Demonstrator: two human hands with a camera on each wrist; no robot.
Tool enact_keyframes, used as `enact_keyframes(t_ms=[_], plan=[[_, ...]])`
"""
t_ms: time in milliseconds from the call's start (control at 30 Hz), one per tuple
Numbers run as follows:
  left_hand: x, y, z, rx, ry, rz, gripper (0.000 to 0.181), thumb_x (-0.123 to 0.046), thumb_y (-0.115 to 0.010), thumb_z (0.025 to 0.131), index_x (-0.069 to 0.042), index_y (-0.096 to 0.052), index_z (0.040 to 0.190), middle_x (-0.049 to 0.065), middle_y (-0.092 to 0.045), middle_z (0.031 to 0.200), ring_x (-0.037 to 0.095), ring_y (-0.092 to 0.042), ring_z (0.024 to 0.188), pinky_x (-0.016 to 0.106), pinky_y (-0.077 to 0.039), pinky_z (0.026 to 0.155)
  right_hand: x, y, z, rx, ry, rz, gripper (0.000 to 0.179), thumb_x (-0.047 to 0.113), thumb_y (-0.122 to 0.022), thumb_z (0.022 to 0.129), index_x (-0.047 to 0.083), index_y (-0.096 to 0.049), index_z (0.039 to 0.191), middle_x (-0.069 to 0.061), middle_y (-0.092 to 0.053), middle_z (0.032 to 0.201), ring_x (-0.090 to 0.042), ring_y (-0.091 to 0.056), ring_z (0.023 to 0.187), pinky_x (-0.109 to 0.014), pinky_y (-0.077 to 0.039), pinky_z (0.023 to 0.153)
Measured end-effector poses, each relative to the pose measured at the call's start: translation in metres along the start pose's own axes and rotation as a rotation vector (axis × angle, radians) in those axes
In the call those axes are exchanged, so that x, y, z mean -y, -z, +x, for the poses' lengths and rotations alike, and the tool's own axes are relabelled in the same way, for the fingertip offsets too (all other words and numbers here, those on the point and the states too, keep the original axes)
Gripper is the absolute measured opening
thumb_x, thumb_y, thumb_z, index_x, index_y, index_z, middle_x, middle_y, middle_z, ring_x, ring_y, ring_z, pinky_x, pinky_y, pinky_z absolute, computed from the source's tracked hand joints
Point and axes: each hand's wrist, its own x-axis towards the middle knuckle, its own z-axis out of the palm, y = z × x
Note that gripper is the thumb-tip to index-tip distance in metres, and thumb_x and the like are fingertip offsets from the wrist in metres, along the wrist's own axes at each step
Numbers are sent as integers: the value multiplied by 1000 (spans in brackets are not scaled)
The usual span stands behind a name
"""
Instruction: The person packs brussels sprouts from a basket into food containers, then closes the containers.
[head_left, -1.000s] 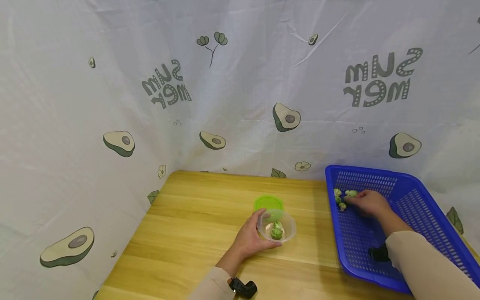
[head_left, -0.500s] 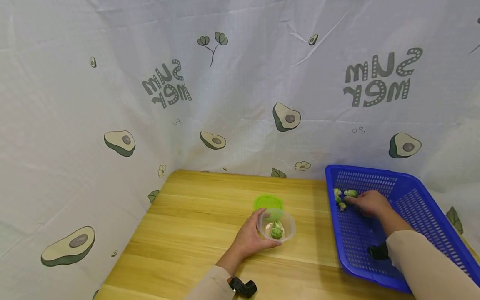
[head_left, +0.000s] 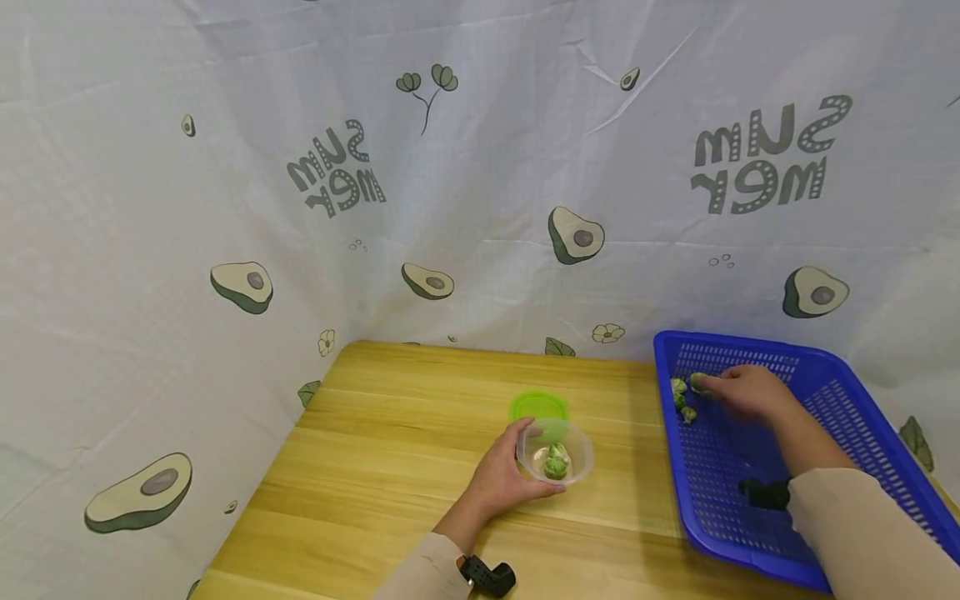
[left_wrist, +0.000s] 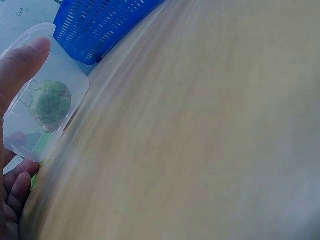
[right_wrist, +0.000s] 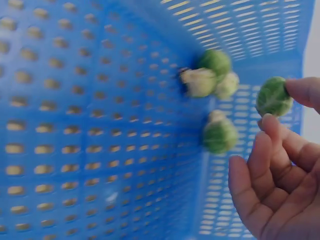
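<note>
My left hand [head_left: 501, 477] grips a clear plastic container [head_left: 582, 454] by its side, thumb toward me. Inside lie Brussels sprouts [head_left: 556, 467]; one sprout [left_wrist: 50, 104] shows through the wall in the left wrist view. Over the far left part of the blue basket [head_left: 681, 492], my right hand [head_left: 756, 393] pinches a Brussels sprout [right_wrist: 273, 97] between thumb and fingertip. The other fingers are loosely bent. Several more sprouts [right_wrist: 220, 136] sit along the basket's side, left of that hand in the head view.
A green lid [head_left: 538, 403] lies on the wooden table [head_left: 390, 433] just behind the container. The basket's raised rim stands between the two hands. A printed white cloth [head_left: 480, 183] hangs behind and to the left of the table.
My right hand has shifted slightly away from me and to the right inside the basket, with a sprout pinched in its fingers. The left hand and container stay in place.
</note>
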Motion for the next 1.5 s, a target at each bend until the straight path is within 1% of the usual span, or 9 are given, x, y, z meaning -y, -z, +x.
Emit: enact_keyframes(t_ms=[100, 233, 300, 367, 500, 667, 900, 1200, 1500], plan=[[-1, 0, 0, 1, -8, -5, 108, -48, -93, 71, -21, -34, 158, -7, -57, 145, 20, -53, 135, 44, -46, 113, 9, 4, -6, -80, 37, -35, 62, 59, -48, 102, 2, -62, 81, -8, -56, 67, -25, -53, 65, -37, -43, 60], [-1, -1, 0, 1, -8, -1, 109, -49, -93, 70, -21, -34, 158, -8, -57, 145, 19, -54, 135, 44, -46, 112, 21, 9, -16, -183, 75, -79, 80, 63, -45, 101, -13, -61, 119, -35, -63, 111, -49, -61, 95, -54, -52, 72], [-1, -1, 0, 1, -5, 1, 109, -49, -92, 71, -21, -34, 158, -8, -57, 145, 20, -54, 135, 44, -46, 112, 29, 10, -20, -215, 98, -78, 84, 65, -45, 101, -13, -56, 130, -39, -56, 128, -54, -57, 108, -60, -51, 78], [-1, -1, 0, 0, 1, 2, 109, -49, -92, 71, -21, -34, 158, -8, -57, 145, 20, -54, 135, 45, -46, 112, 38, 8, -23, -238, 127, -65, 83, 65, -46, 100, -11, -55, 133, -38, -56, 130, -54, -56, 110, -61, -50, 79], [-2, 0, 0, -5, 10, 0, 108, -50, -92, 70, -23, -34, 158, -7, -56, 145, 21, -54, 135, 45, -46, 112, 59, 3, -32, -252, 218, -40, 76, 62, -50, 101, -6, -57, 135, -32, -61, 124, -46, -59, 106, -51, -52, 75], [-2, 1, 0, -13, -13, -3, 107, -48, -93, 70, -22, -35, 157, -6, -58, 144, 22, -55, 134, 46, -46, 111, 85, -5, -44, -220, 336, -46, 64, 56, -56, 101, 0, -62, 132, -17, -66, 105, -27, -59, 88, -35, -47, 68], [-1, 1, 1, -14, -29, 5, 107, -47, -93, 71, -19, -36, 156, -6, -59, 144, 22, -55, 135, 45, -46, 112, 110, -22, -60, -148, 425, -19, 49, 48, -65, 98, 6, -68, 122, -6, -62, 87, -17, -50, 69, -31, -43, 56], [-2, 1, -1, -7, -8, 11, 108, -49, -93, 70, -21, -35, 157, -9, -58, 144, 21, -54, 136, 46, -45, 113, 119, -51, -70, -85, 572, -27, 29, 35, -71, 97, 11, -72, 113, 3, -58, 77, -7, -47, 63, -26, -41, 54], [-2, 2, 0, 3, 0, 7, 107, -50, -92, 71, -21, -35, 157, -11, -58, 144, 18, -54, 135, 45, -45, 113, 118, -77, -65, 59, 670, -5, 24, 31, -74, 95, 12, -72, 110, 8, -57, 75, -3, -47, 61, -24, -44, 55]])
